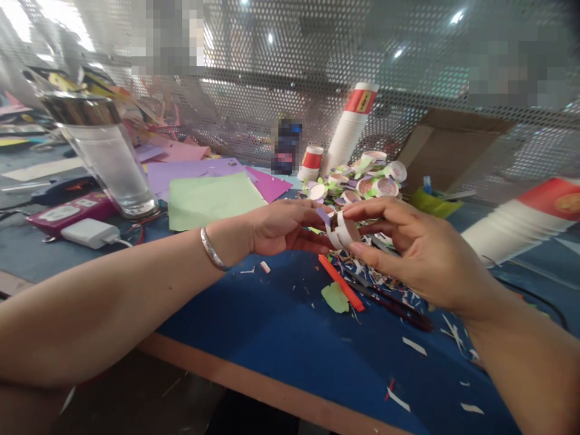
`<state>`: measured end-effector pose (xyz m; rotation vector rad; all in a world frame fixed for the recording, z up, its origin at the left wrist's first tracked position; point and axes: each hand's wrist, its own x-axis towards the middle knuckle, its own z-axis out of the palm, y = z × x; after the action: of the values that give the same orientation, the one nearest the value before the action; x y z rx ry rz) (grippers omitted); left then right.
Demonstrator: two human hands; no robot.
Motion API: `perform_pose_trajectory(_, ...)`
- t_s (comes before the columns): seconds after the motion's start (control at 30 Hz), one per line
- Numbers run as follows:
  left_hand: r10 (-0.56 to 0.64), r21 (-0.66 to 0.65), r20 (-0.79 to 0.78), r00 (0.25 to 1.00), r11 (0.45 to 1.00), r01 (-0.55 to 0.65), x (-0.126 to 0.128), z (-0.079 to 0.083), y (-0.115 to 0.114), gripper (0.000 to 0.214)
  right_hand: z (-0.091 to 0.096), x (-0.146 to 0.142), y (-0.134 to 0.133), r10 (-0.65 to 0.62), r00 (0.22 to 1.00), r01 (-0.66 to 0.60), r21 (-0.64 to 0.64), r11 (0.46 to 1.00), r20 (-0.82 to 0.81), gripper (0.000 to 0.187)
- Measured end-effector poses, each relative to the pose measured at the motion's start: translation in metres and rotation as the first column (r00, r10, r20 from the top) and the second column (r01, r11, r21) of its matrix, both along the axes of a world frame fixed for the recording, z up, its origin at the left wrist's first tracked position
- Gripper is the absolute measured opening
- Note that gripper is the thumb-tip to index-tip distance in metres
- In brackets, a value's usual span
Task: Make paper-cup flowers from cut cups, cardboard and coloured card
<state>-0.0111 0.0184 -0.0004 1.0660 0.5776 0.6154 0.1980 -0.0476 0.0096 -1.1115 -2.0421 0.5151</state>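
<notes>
Both my hands meet above the blue table (pixel 272 326). My right hand (pixel 408 248) pinches a small cut paper cup piece (pixel 347 229), white with a pink rim, between thumb and fingers. My left hand (pixel 283 226), a silver bangle on its wrist, holds the same piece from the left with its fingertips closed on a purple paper bit at its edge. Below them lie an orange-red strip (pixel 339 283), a green paper scrap (pixel 335 297) and dark scissors (pixel 389 299) among paper shavings.
A pile of decorated cup pieces (pixel 362 178) lies behind my hands. Stacks of paper cups stand at the back (pixel 351 130) and lie at right (pixel 521 220). Green (pixel 208 199) and purple paper sheets, a glass jar (pixel 109 157), a white charger (pixel 88 232) sit left. A perforated metal screen backs the table.
</notes>
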Motion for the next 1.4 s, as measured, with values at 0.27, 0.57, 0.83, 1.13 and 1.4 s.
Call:
perform_pose_trajectory(0.27, -0.1, 0.032, 0.114, 0.988, 0.995, 0.097, -0.005, 0.001, 0.003, 0.021, 0.002, 0.009, 0.003, -0.001, 0.993, -0.01, -0.092, 0.996, -0.121, 0.036)
perform_pose_trajectory(0.57, -0.176, 0.097, 0.106, 0.979, 0.981, 0.166, -0.009, -0.003, 0.005, 0.018, 0.003, 0.009, 0.004, 0.006, 0.976, -0.04, -0.151, 0.988, -0.217, 0.036)
perform_pose_trajectory(0.83, -0.252, 0.122, 0.015, 0.968, 0.961, 0.248, -0.013, -0.004, 0.01, 0.023, 0.005, 0.009, 0.004, 0.018, 0.966, -0.078, -0.222, 0.972, -0.26, 0.036)
perform_pose_trajectory(1.13, -0.196, 0.117, 0.038, 0.98, 0.975, 0.19, -0.01, -0.005, 0.007, 0.023, 0.006, 0.008, 0.001, -0.011, 0.985, -0.017, -0.16, 0.987, -0.173, 0.036)
perform_pose_trajectory(1.4, -0.165, 0.134, 0.057, 0.985, 0.979, 0.157, -0.007, -0.006, 0.002, 0.026, 0.004, 0.007, 0.002, -0.038, 0.998, 0.037, -0.03, 0.999, -0.044, 0.035)
